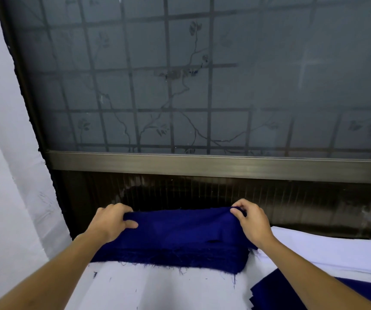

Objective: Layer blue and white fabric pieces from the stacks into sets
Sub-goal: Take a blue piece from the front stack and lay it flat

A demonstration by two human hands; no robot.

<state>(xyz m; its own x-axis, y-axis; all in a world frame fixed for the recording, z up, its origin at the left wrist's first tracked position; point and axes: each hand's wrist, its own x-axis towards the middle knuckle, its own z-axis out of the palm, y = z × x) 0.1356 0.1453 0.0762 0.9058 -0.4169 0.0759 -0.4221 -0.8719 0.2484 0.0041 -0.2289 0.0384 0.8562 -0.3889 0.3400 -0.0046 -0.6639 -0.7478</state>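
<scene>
Straight ahead in the head view, a stack of blue fabric (180,256) lies on the white-covered desk (157,289). Its long axis runs left to right, parallel to the metal window frame (202,163) behind it. The near edge is raw and frayed, with loose threads trailing onto the white.

Both hands hold the top blue piece (180,227) at its far corners. The left hand (110,222) has its fingers curled over the left corner and the thumb pressed on top. The right hand (250,220) pinches the right corner, bunching the soft woven cloth into a ridge.

Flat white fabric pieces (325,251) lie just to the right, and more blue pieces (269,294) fan out at lower right. Frosted glass (202,86) shows a grid and vine pattern.
</scene>
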